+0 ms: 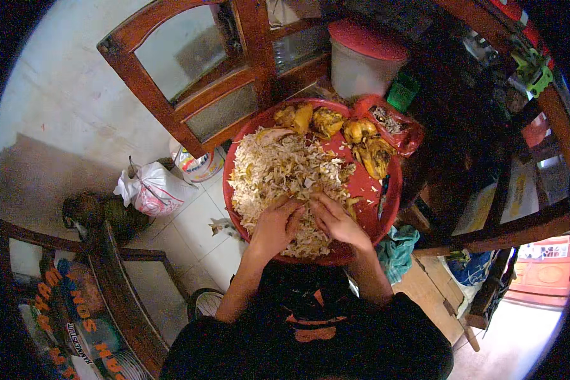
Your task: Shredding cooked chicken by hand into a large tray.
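Observation:
A large round red tray point(366, 182) is in front of me, mostly covered by a heap of pale shredded chicken point(278, 161). My left hand point(277, 220) and my right hand point(337, 221) come together over the near part of the heap. Their fingers are bent and pressed around chicken meat; the exact piece is hidden among the shreds. Along the tray's far and right rim lie several larger yellow-brown cooked chicken pieces point(372, 157). A dark, slim object, perhaps a knife point(382, 197), rests by the right rim.
Behind the tray's far right is a red plastic bag point(411, 130) with scraps inside. A white bucket with a red lid point(367, 60) and a green cup point(403, 92) stand farther back. A tied white bag point(155, 190) sits left; a teal cloth point(398, 253) hangs right.

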`<control>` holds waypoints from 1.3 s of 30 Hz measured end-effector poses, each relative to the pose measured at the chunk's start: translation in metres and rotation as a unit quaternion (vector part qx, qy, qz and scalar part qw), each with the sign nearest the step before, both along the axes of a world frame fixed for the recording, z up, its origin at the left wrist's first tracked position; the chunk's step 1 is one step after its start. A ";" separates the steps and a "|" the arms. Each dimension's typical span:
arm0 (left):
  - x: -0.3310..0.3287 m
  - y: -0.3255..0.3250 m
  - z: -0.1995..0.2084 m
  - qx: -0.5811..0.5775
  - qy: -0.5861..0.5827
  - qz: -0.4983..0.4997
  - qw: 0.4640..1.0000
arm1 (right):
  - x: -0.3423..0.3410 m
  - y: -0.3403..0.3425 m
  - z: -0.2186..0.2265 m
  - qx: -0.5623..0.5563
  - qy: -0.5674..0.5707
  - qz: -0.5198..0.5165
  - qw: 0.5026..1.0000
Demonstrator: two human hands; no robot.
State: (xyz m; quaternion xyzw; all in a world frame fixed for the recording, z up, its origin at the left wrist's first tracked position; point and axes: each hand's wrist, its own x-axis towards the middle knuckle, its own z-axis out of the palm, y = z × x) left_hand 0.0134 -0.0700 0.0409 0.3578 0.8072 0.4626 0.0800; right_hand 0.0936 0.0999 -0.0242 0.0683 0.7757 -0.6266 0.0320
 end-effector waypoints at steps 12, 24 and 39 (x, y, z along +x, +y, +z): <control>0.006 0.009 -0.048 -0.008 0.024 0.103 0.994 | -0.016 -0.015 0.048 0.028 -0.069 -0.043 0.996; 0.012 0.018 -0.036 -0.065 -0.057 0.077 0.993 | -0.015 -0.019 -0.083 0.199 0.125 -0.054 0.970; 0.000 0.004 -0.034 0.063 -0.422 0.099 0.899 | -0.037 -0.002 -0.034 0.269 0.342 0.028 0.900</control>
